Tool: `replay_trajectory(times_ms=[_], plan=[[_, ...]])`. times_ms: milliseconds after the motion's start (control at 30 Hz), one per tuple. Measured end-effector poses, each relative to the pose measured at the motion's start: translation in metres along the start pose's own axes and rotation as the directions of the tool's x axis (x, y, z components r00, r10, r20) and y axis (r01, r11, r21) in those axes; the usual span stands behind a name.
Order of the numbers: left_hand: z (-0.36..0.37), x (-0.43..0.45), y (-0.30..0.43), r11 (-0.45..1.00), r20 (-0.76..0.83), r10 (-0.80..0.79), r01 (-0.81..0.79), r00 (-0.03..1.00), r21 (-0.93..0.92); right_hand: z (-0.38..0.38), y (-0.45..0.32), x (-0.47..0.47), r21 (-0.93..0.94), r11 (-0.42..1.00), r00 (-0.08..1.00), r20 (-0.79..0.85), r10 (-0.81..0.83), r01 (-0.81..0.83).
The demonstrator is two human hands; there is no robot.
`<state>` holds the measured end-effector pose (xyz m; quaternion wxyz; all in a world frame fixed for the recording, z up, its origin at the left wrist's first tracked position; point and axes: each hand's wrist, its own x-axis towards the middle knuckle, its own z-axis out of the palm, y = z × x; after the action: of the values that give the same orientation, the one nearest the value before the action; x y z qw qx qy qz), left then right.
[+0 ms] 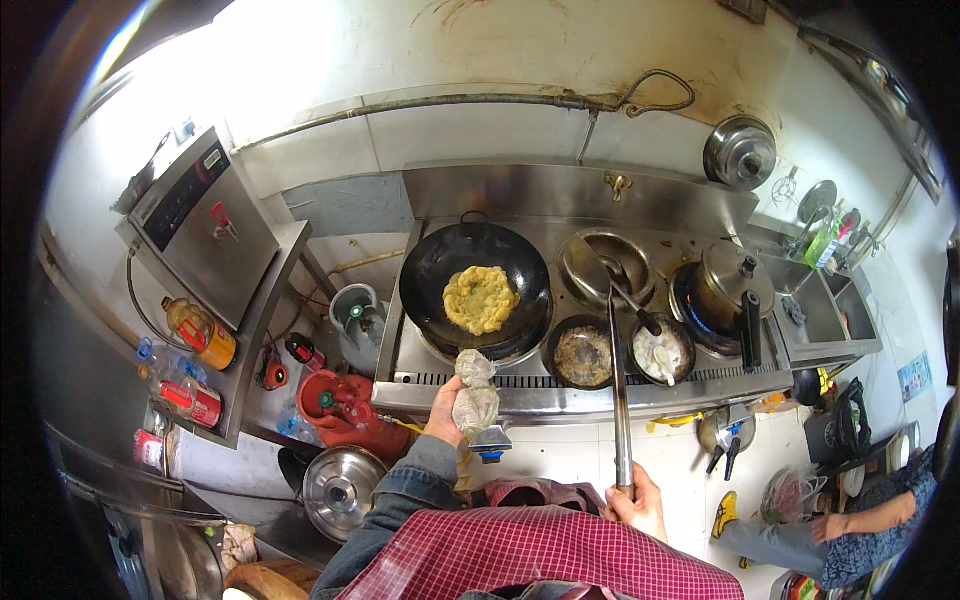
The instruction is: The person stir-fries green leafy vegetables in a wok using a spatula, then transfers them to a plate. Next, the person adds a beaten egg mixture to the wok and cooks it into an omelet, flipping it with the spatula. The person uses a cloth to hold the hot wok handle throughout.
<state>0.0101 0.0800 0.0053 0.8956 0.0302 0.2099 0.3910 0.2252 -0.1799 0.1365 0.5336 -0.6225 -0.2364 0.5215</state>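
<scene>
Frothy yellow egg (480,300) lies in the middle of a black wok (525,259) on the stove. My left hand (448,414) grips a crumpled, pale cloth (477,405) just in front of the wok's near rim. Closed around the end of a long metal handle is my right hand (637,501). The handle belongs to a ladle or spatula (586,264), whose wide head rests over a steel bowl (634,251). Near the handle stand a small pan with brownish residue (583,352) and a black bowl with white contents and a spoon (661,352).
A pressure cooker (739,281) sits over a blue flame at right, beside a steel sink (806,307). A red gas cylinder (349,409) and a grey bucket (356,315) stand left of the stove. Bottles (202,334) line a side shelf. Another person's arm (870,517) shows at lower right.
</scene>
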Motion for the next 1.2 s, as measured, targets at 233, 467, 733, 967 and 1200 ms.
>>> replay_trajectory(times_ms=[233,467,733,967,1200], plan=[[0.004,0.004,0.006,1.000,-0.008,-0.014,0.014,1.000,-0.025,0.002,-0.003,0.000,0.000,1.000,1.000,0.020,-0.007,0.007],[-0.003,-0.044,0.020,0.993,0.043,0.091,-0.094,0.995,0.075,-0.005,0.000,0.004,-0.057,0.998,0.999,0.044,-0.026,0.028],[0.037,-0.032,0.038,0.945,0.055,0.148,-0.158,0.987,0.287,-0.011,0.000,-0.006,-0.067,0.998,1.000,-0.013,-0.019,0.018],[0.025,-0.052,0.012,0.995,0.100,0.055,-0.063,0.993,0.079,-0.005,0.000,0.000,0.012,1.000,1.000,-0.005,-0.027,0.027],[0.015,-0.056,0.016,0.984,0.129,0.122,-0.137,0.984,0.115,-0.007,-0.002,-0.002,-0.102,0.993,0.999,0.020,-0.050,0.052]])
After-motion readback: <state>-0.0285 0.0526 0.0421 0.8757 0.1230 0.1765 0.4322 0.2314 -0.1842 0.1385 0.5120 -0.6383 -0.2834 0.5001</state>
